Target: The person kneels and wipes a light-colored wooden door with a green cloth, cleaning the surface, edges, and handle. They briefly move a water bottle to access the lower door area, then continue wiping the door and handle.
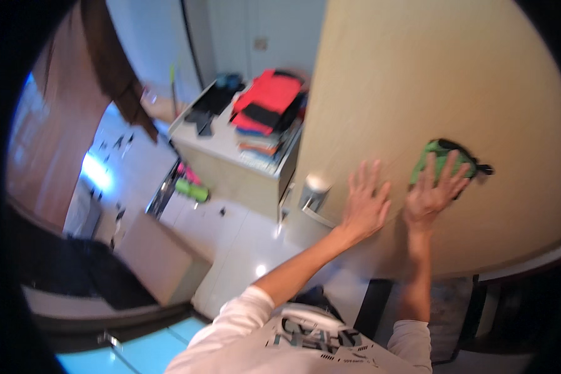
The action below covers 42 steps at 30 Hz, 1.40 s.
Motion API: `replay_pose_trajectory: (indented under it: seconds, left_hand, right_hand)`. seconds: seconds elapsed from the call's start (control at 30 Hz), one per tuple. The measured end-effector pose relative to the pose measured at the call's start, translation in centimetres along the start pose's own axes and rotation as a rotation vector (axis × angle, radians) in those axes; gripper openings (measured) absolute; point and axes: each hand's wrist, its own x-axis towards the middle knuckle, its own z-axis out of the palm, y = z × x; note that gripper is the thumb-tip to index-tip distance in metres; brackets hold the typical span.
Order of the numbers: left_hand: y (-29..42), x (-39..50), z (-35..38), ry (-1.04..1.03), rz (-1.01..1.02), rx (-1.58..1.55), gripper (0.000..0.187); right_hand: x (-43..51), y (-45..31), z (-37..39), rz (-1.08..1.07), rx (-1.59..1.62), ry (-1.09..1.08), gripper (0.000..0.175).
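Note:
A tan wooden door (402,70) stands in front of me, with a metal lever handle (319,216) at its left edge. My right hand (431,196) presses a green cloth (429,161) with black edges flat against the door, its fingers spread over it. Part of the cloth is hidden behind the fingers, and a dark tab pokes out to the right. To its left, my left hand (367,201) has its fingers apart and holds nothing. That palm is at the door's surface, between the handle and the cloth.
Behind the door's edge, a low cabinet (224,170) carries a stack of folded clothes (271,103), red and black on top. A green roller-shaped object (191,190) lies on the tiled floor (229,233). A box-like block (163,252) stands at lower left. Small dark scraps litter the floor.

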Motion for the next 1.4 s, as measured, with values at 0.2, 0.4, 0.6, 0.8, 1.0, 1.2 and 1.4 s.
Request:
replay_pose_trajectory:
  seconds: [0.2,0.4,0.6,0.8,1.0,1.2,1.4]
  left_hand:
    - [0.3,2.2,-2.7,0.151,0.169,-0.089,0.039]
    - [-2.3,7.6,-5.4,0.194,0.127,0.157,0.047]
    - [-2.9,9.9,-7.8,0.205,0.145,0.204,0.064]
    - [-4.7,12.4,-9.7,0.188,0.104,0.271,0.073]
    - [-4.6,12.5,-9.2,0.295,0.169,0.249,0.081]
    - [-4.9,12.4,-9.9,0.181,0.1,0.323,0.081]
    - [-4.7,12.4,-10.1,0.177,0.105,0.323,0.085]
  right_hand:
    - [5.0,-2.0,-0.6,-0.082,0.054,0.013,0.056]
    - [14.9,-7.3,0.6,-0.245,0.196,0.048,0.061]
    - [23.5,-10.6,0.3,-0.279,0.161,0.184,0.066]
    - [21.0,-12.3,1.0,-0.446,0.289,0.082,0.07]
    - [29.6,-12.7,1.5,-0.297,0.2,0.296,0.056]
    - [25.4,-13.5,1.8,-0.28,0.23,0.196,0.064]
    - [24.9,-13.3,1.9,-0.282,0.263,0.198,0.064]
